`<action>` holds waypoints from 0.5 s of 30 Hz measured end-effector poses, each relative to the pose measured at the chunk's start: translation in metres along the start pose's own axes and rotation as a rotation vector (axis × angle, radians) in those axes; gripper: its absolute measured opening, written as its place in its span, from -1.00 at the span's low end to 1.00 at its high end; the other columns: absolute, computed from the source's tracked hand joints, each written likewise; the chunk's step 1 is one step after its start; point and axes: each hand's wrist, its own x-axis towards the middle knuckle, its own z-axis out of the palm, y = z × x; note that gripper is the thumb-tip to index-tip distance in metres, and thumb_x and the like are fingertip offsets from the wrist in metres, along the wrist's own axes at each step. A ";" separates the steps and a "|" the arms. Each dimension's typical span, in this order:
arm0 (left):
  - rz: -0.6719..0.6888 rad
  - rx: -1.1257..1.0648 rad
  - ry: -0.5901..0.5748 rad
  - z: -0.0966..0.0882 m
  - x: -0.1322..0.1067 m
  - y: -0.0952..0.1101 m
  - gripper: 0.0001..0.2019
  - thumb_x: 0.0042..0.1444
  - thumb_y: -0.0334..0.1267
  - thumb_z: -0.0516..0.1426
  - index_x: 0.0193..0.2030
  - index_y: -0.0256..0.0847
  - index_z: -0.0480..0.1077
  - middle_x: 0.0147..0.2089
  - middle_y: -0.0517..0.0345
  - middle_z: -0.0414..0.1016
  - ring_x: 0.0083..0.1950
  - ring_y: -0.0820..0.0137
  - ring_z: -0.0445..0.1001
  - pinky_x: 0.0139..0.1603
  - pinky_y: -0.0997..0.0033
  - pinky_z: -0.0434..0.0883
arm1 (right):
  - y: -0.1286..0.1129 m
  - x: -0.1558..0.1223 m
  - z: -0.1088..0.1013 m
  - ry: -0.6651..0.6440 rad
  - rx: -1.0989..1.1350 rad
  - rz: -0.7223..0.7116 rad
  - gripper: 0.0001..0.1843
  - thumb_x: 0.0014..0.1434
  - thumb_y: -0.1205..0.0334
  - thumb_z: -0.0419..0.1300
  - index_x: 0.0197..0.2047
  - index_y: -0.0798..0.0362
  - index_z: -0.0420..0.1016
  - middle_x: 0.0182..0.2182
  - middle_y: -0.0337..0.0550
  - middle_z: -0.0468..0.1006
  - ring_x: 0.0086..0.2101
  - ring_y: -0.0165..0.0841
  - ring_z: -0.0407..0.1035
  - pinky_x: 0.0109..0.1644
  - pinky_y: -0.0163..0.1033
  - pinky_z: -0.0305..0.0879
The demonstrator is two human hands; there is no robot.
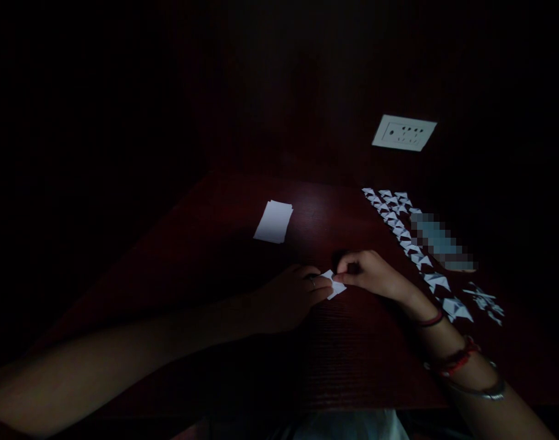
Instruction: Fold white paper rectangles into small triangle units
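Observation:
A small white folded paper (337,289) lies on the dark red table between my hands. My left hand (295,296), with a ring on one finger, holds the paper's left side under its fingertips. From the right, my right hand (371,273) pinches the upper right edge between thumb and index finger. Part of the paper is hidden beneath the fingers. Beyond my hands sits a stack of white paper sheets (274,222). To the right, rows of folded white paper pieces (401,232) stretch toward the back of the table.
A phone-like object (442,241), blurred by pixelation, lies beside the folded rows. Nearer me is a small heap of thin white paper scraps (485,302). A wall socket panel (404,132) is above the table's back edge. The surroundings are very dark.

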 end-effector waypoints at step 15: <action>0.002 -0.017 -0.033 -0.002 0.001 0.001 -0.59 0.07 -0.42 -0.05 0.09 -0.21 0.08 0.09 0.14 0.19 0.06 0.26 0.07 0.00 0.25 0.08 | 0.008 0.004 0.007 -0.023 0.217 0.154 -0.87 -0.11 0.24 0.17 -0.47 0.13 0.39 -0.52 -0.25 0.42 -0.48 -0.47 0.27 -0.41 -0.37 0.17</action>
